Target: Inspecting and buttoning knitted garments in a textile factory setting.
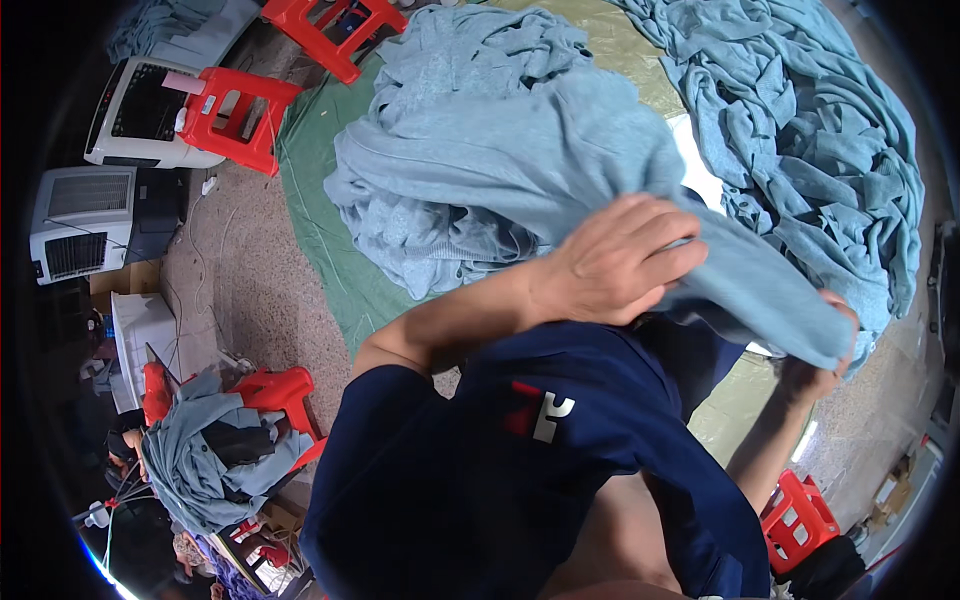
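Observation:
A light blue knit garment [530,140] stretches from the pile on my left across to my right side, partly blurred by motion. My left hand [630,255] is closed on its middle, the fingers curled round the bunched fabric. Farther right and lower, my right hand [825,375] grips a long, narrow part of the same garment, perhaps a sleeve. Cloth covers most of the right fingers. Beneath the garment lies a heap of similar light blue knitwear [430,245], one ribbed edge showing.
A larger heap of blue knitwear [800,130] rises at the right. Green sheeting [310,210] covers the floor under the piles. Red plastic stools [235,115] stand at the left, near white heater-like units [85,220]. Another red stool [800,520] is at the lower right.

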Demonstrator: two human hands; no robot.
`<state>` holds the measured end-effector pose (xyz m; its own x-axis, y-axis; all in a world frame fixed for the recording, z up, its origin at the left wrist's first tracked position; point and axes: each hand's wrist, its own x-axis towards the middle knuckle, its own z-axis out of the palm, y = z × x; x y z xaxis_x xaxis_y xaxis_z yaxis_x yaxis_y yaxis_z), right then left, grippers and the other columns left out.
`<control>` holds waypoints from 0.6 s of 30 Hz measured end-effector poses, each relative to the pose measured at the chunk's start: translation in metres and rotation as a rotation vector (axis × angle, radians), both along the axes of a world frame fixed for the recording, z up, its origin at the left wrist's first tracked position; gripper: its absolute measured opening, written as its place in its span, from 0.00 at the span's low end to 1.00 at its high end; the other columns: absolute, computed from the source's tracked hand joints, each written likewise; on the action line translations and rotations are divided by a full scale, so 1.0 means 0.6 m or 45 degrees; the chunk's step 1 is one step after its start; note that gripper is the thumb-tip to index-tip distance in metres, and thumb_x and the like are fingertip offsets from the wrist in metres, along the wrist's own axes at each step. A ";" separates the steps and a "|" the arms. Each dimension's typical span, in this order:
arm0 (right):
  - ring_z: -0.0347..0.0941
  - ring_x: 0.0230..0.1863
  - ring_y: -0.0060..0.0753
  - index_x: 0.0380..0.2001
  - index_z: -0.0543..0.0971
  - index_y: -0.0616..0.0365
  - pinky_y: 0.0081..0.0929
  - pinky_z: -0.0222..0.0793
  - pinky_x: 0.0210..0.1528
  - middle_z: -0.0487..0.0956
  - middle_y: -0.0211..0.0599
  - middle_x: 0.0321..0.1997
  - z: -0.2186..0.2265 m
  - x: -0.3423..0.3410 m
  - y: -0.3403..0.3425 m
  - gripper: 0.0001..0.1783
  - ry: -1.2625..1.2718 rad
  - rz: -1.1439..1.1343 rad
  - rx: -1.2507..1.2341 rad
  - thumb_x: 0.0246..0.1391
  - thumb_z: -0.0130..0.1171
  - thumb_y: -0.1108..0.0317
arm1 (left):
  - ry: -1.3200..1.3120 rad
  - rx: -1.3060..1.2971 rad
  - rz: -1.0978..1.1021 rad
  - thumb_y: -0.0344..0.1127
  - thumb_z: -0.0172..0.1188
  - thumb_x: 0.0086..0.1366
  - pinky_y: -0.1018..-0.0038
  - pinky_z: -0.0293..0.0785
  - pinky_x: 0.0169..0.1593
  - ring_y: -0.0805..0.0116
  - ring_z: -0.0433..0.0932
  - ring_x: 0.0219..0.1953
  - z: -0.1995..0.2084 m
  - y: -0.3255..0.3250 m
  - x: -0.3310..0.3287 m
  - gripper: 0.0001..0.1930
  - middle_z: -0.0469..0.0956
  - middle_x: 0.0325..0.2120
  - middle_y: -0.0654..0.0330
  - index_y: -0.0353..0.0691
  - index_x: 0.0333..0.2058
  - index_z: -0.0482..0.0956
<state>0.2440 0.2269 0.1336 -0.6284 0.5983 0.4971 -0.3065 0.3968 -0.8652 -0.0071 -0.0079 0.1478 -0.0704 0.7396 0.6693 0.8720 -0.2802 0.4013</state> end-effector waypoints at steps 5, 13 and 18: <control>0.68 0.61 0.47 0.58 0.69 0.69 0.44 0.60 0.64 0.71 0.50 0.60 -0.062 0.208 0.098 0.26 0.278 -0.480 -0.407 0.66 0.41 0.60 | -0.003 -0.229 0.515 0.35 0.62 0.48 0.56 0.60 0.59 0.50 0.70 0.54 -0.054 -0.027 -0.147 0.36 0.69 0.54 0.50 0.41 0.59 0.64; 0.72 0.55 0.43 0.54 0.72 0.69 0.40 0.64 0.60 0.74 0.49 0.56 -0.046 0.303 0.088 0.20 0.072 -0.536 -0.065 0.60 0.53 0.70 | -0.385 -1.343 -0.196 0.53 0.67 0.51 0.60 0.66 0.59 0.46 0.71 0.56 -0.159 -0.101 -0.089 0.44 0.73 0.54 0.45 0.39 0.63 0.61; 0.71 0.58 0.53 0.55 0.70 0.70 0.48 0.62 0.63 0.73 0.55 0.58 0.002 0.362 0.128 0.25 0.284 -0.161 -0.559 0.65 0.41 0.60 | -0.108 -1.305 0.359 0.42 0.54 0.59 0.53 0.75 0.41 0.45 0.80 0.37 -0.069 -0.074 -0.148 0.12 0.81 0.32 0.47 0.45 0.37 0.79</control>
<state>0.4609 0.3038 0.1350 -0.4451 0.8453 0.2956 -0.4760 0.0563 -0.8776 -0.0957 -0.0521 0.1066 -0.3444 0.8967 -0.2782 0.8106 0.4335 0.3937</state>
